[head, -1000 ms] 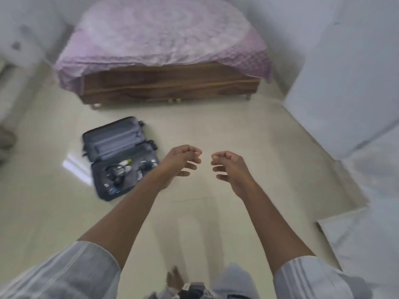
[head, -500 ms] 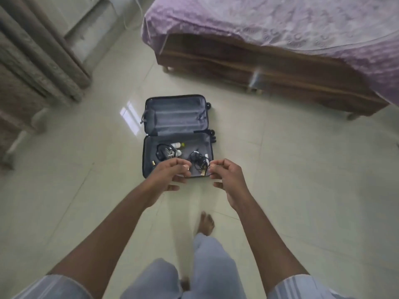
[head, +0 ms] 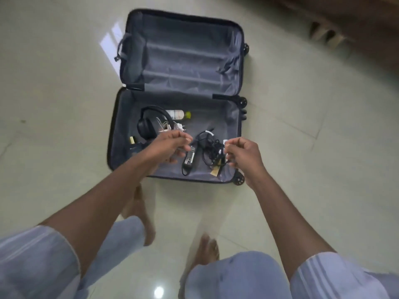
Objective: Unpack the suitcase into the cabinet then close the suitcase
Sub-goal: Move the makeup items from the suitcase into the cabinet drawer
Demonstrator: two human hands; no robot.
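Unpacking stage, judged early: dark hard-shell suitcase with grey fabric lining [head: 179, 93] lying wide open on pale glossy tiled floor [head: 302, 147], several things left inside, cabinet nowhere in view. Both hands hovering over the near half, empty as far as can be told; left hand [head: 170, 145] with fingers loosely curled above the middle of the tray, right hand [head: 244, 154] with fingers curled inward above the right end, close to a tangle of cord, contact with it not clear through the blur. Far half: bare grey lining, straps slack. Near half, from the left: small yellowish item [head: 132, 140] by the left wall, black over-ear headphones [head: 149, 126], clear plastic bottle with yellow-green cap [head: 178, 114] lying on its side beyond them, whitish bundle of thin cable [head: 170, 127] just beside the headphones, black rectangular power adapter brick [head: 189, 158] in the middle, black coiled cord [head: 212, 147] with a tan tag [head: 215, 172] at the near edge. Next move likely a reach down and a firm closing of fingers round one item or bundle, cords gathered whole so nothing trails or snags on the rim.
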